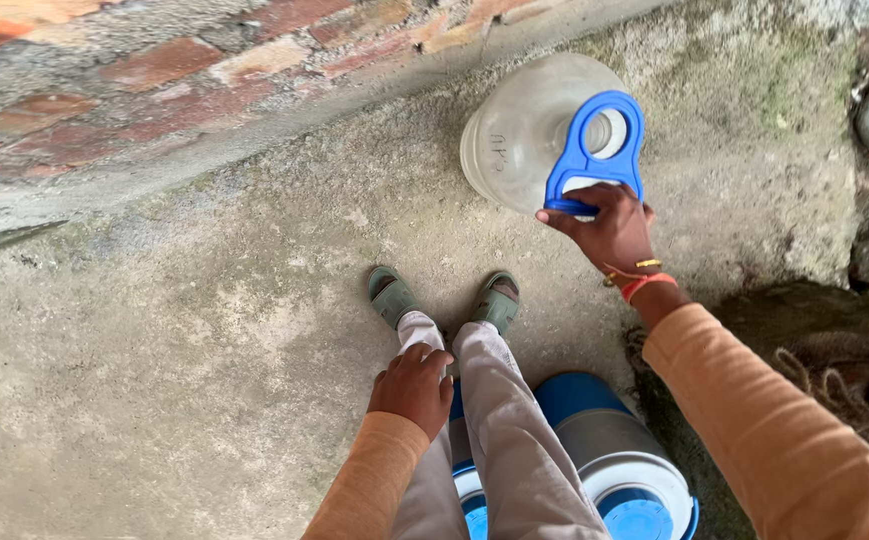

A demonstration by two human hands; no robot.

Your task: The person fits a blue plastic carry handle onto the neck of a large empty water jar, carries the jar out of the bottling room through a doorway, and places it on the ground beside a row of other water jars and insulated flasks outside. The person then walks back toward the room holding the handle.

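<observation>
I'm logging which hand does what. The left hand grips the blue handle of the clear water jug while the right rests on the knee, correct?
Not quite: the head view shows the hands swapped. The right hand grips the blue handle of the clear water jug, while the left hand rests on the knee.

Blue-white dispenser [619, 470] cut off below

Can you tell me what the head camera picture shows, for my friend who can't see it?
Seen from above, a person's right hand grips the blue handle on a big clear water jug above a concrete floor. The left hand rests on their thigh. A blue and grey water dispenser lies by their legs.
</observation>
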